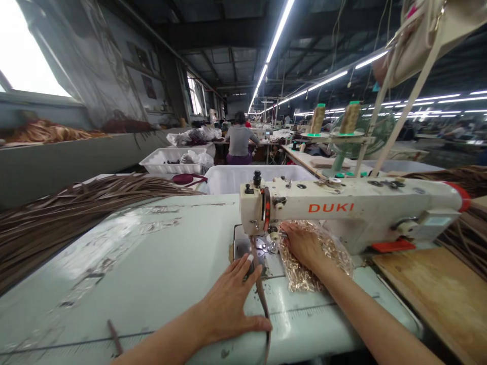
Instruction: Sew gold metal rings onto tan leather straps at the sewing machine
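Note:
My left hand point(232, 294) lies on the sewing machine bed with its fingers spread. Its fingertips and thumb touch a narrow brown strap point(262, 294), which runs from under the needle area towards me. My right hand point(304, 246) rests over a clear plastic bag of gold-coloured metal hardware point(300, 276), right of the needle. The fingers of that hand are bent together near the presser foot, and what they pinch is hidden. The white sewing machine point(327, 208) marked DUKI stands over the strap, its lamp lighting the needle plate point(243, 248).
Long brown strips point(76, 208) are heaped along the left side of the table. A short brown piece point(114, 337) lies near the front edge. Beyond the machine stands a white bin point(258, 173). At right is a wooden board point(437, 289). A person point(240, 142) sits farther ahead.

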Demonstrator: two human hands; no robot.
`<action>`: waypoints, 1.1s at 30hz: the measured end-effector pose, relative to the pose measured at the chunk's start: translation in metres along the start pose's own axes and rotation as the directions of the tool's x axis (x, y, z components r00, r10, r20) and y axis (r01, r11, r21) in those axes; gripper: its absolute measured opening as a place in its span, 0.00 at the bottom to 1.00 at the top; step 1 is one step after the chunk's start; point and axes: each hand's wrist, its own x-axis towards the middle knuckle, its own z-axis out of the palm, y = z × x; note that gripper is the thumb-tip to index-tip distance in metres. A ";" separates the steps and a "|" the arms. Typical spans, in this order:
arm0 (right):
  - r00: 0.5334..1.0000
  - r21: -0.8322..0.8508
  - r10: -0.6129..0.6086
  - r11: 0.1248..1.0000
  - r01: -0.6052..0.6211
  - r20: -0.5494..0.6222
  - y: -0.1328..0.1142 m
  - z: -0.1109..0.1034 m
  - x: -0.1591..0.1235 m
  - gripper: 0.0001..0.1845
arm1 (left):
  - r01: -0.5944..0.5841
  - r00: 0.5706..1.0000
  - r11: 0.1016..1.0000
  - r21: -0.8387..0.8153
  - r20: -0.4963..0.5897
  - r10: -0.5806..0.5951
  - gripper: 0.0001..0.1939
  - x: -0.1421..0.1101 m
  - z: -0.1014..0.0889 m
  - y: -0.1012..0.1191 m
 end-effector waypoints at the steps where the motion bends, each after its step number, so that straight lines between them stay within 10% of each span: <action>1: 1.000 -0.007 0.028 1.000 -0.028 -0.004 -0.001 0.000 0.000 0.21 | -0.003 1.000 1.000 0.000 0.001 0.003 0.54 0.000 0.000 0.000; 13: 0.994 0.038 -0.017 0.999 0.021 -0.110 -0.047 -0.041 -0.080 0.21 | -0.030 0.999 0.999 -0.015 -0.010 0.030 0.55 -0.001 0.006 -0.006; 21: 1.000 0.514 0.015 0.858 -0.007 -0.010 -0.054 -0.022 -0.098 0.15 | 0.011 0.999 0.999 -0.034 0.054 -0.009 0.54 -0.001 -0.003 0.001; 33: 1.000 0.547 -0.012 0.837 0.010 0.001 -0.062 0.006 -0.108 0.20 | -0.003 0.999 1.000 -0.031 0.043 0.005 0.53 -0.002 0.002 -0.006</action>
